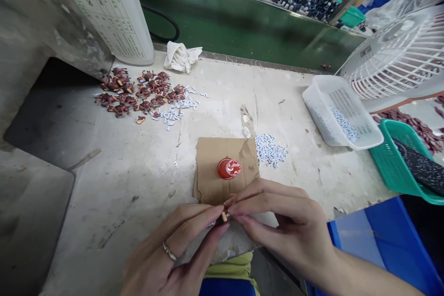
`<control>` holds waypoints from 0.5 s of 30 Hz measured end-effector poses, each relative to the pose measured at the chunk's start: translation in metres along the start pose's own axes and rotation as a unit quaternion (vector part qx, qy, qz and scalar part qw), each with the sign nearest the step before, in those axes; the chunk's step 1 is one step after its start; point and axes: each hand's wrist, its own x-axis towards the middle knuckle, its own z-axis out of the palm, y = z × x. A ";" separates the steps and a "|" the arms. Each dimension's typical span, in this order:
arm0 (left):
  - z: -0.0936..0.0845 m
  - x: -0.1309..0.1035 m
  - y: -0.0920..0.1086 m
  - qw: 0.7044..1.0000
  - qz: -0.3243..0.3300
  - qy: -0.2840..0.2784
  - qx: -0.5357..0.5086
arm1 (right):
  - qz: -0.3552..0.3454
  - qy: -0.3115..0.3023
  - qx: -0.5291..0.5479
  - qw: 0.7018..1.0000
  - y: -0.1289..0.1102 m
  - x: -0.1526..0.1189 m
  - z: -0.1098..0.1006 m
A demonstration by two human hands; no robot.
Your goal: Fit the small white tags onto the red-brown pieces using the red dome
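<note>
My left hand [180,245], with a ring on one finger, pinches a small dark figure with a tan part [224,217] between thumb and fingertips. My right hand [287,215] is closed at the same spot, its fingertips meeting the figure's side; what they pinch is mostly hidden. Just beyond the hands, a small cup of red liquid [229,168] stands on a piece of cardboard [211,150]. A heap of tiny pale-blue curved pieces [271,150] lies against the cardboard's right edge.
Several reddish-brown figures [120,97] lie at the back left beside scattered pale-blue pieces [171,114]. Behind them are a white jug [128,32] and a crumpled cloth [181,57]. At right stand a white basket [324,125], a green basket [381,157] and a fan [398,51].
</note>
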 end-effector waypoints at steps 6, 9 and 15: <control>-0.004 0.000 -0.006 0.999 0.030 -0.044 -0.003 | -0.121 -0.067 -0.164 0.977 -0.006 -0.003 -0.008; -0.002 0.002 -0.007 0.999 0.033 -0.032 -0.020 | -0.102 -0.051 -0.136 0.984 -0.002 -0.004 -0.009; 0.005 -0.001 -0.001 1.000 -0.017 -0.012 0.000 | 0.023 -0.047 -0.015 0.999 -0.001 0.000 -0.006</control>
